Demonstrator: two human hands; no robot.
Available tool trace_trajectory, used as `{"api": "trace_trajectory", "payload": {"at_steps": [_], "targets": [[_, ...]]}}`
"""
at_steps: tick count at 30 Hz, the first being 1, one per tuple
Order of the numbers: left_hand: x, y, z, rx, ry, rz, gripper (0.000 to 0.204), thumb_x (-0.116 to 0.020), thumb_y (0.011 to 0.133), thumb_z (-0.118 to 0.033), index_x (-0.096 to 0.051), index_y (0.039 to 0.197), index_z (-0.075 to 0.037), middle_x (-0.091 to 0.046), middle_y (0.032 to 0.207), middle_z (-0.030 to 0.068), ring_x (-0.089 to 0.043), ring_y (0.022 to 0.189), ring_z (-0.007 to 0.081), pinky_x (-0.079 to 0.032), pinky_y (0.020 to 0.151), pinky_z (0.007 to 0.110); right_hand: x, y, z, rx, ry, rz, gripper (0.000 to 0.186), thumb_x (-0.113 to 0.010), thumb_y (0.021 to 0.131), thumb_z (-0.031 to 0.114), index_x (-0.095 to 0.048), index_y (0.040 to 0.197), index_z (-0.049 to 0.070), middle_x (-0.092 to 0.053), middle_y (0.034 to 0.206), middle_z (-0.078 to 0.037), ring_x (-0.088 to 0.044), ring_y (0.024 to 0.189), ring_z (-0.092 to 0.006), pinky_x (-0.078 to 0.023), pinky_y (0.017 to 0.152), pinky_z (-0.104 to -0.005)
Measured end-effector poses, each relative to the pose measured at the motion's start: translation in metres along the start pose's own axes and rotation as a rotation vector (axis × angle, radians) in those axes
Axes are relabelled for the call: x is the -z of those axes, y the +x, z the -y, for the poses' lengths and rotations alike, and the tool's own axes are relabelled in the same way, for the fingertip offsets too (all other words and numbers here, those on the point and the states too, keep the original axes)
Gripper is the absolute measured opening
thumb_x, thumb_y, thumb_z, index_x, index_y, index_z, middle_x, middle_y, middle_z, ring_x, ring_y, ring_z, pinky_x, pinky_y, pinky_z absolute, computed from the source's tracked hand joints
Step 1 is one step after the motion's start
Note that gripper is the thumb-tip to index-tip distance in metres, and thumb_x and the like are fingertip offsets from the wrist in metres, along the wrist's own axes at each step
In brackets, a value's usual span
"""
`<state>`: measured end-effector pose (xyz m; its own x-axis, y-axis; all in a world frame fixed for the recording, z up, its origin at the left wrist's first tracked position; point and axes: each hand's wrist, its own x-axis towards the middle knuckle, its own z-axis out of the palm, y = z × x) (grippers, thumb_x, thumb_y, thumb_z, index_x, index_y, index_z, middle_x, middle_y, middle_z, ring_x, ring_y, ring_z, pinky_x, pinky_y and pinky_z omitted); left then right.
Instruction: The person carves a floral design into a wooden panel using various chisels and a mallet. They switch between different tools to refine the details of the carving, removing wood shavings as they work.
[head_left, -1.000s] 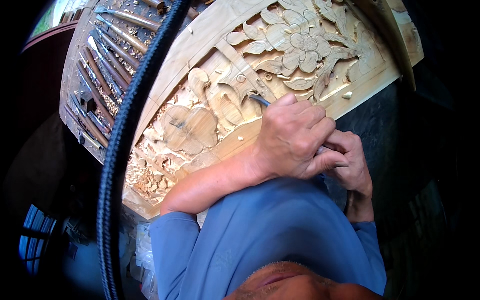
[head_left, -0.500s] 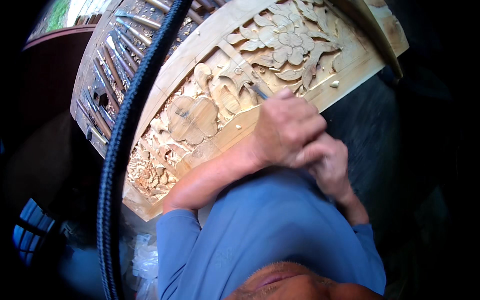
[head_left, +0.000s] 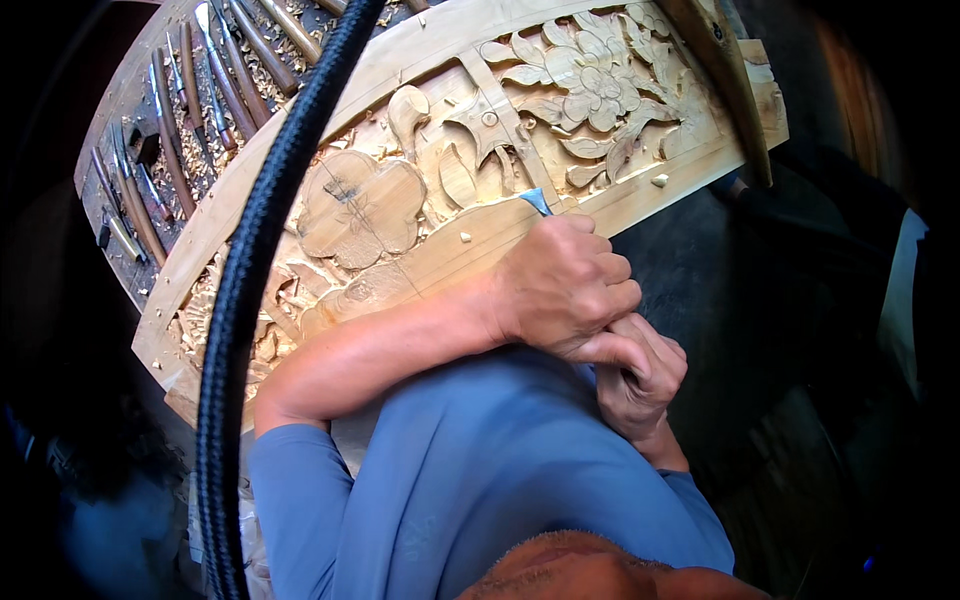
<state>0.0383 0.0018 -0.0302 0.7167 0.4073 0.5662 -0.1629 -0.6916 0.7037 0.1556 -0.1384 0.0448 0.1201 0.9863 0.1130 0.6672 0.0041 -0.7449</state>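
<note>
On the left we see loose carving tools (head_left: 170, 135) with wooden handles lying among shavings on a dark table (head_left: 118, 100). A black braided cable (head_left: 265, 210) hangs across our view, and beyond it the carved panel (head_left: 440, 265) slants up to the right, just beside the tools. We judge this pale wood heavy and stiff, best held by its plain border, since the thin raised leaves could chip; the flat flower outline (head_left: 360, 210) looks sturdier. Near the middle, a chisel (head_left: 537, 201) shows only its bright flared blade over the panel's lower border; whether it touches, we cannot tell. We expect it to be light and rigid, sharp at the tip, so the handle and upper shank are the places to grip. The left hand (head_left: 565, 285) is closed in a fist around it, just behind the blade. To the right, the right hand (head_left: 645, 378) presses against the left with bent fingers; the handle is hidden, so we cannot tell how closed it is or what it holds.
</note>
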Motion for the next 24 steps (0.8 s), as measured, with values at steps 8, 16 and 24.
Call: {"api": "trace_trajectory", "payload": {"at_steps": [8, 16, 24], "targets": [[0.0, -0.003, 0.003, 0.022, -0.019, -0.057, 0.063, -0.069, 0.09, -0.072, -0.053, 0.065, -0.016, -0.048, 0.061, 0.0012, -0.054, 0.052, 0.0226, -0.037, 0.051, 0.038, 0.002, 0.01, 0.003, -0.007, -0.022, 0.062, 0.022, -0.069, 0.081, -0.015, -0.072, 0.101, -0.009, -0.064, 0.079, -0.015, -0.067, 0.064, -0.0293, -0.049, 0.059, -0.0328], [0.0, -0.004, 0.004, 0.092, -0.04, -0.076, 0.065, -0.068, 0.092, -0.071, -0.05, 0.065, -0.015, -0.046, 0.059, 0.001, -0.053, 0.052, 0.0231, -0.036, 0.05, 0.039, 0.005, 0.021, 0.007, 0.001, -0.021, 0.106, 0.021, -0.068, 0.079, -0.017, -0.07, 0.098, -0.007, -0.066, 0.08, -0.015, -0.067, 0.064, -0.0296, -0.051, 0.06, -0.0338], [0.003, -0.002, 0.005, 0.107, -0.053, -0.118, 0.064, -0.07, 0.094, -0.066, -0.048, 0.057, -0.019, -0.049, 0.054, -0.0001, -0.057, 0.049, 0.0212, -0.038, 0.048, 0.037, 0.005, 0.027, 0.018, -0.029, -0.1, 0.117, 0.021, -0.068, 0.079, -0.019, -0.067, 0.094, -0.004, -0.065, 0.077, -0.013, -0.066, 0.061, -0.0295, -0.05, 0.057, -0.0343]]}}
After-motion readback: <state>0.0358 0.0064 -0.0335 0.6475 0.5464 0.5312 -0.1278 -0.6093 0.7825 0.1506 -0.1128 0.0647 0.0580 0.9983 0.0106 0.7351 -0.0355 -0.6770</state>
